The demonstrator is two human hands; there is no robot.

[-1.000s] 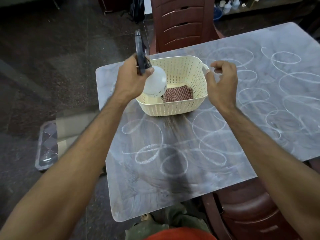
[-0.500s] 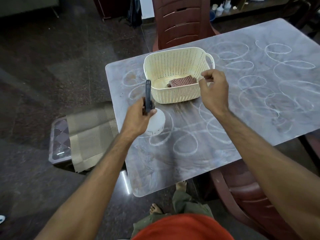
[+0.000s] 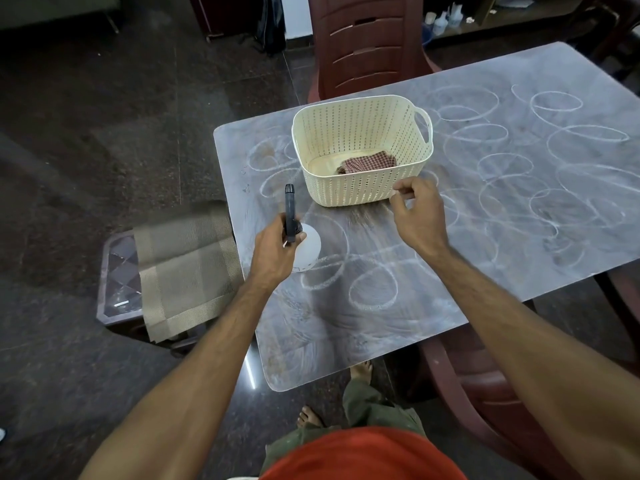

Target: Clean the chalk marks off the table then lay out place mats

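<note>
My left hand grips a white spray bottle with a black nozzle, held over the near left part of the grey table. White chalk loops cover much of the tabletop. A cream perforated basket stands at the table's far left with a red checked cloth inside. My right hand hovers by the basket's near right corner, fingers curled, holding nothing that I can see. Folded beige place mats lie on a low glass-topped stool left of the table.
A maroon plastic chair stands behind the table. Another maroon chair is at the near right edge. Dark stone floor surrounds the table. Bottles sit on a shelf at the back.
My left hand lifted the spray bottle out of the basket and brought it down toward me over the table. My right hand let go of the basket's handle and drew back to its near corner.
</note>
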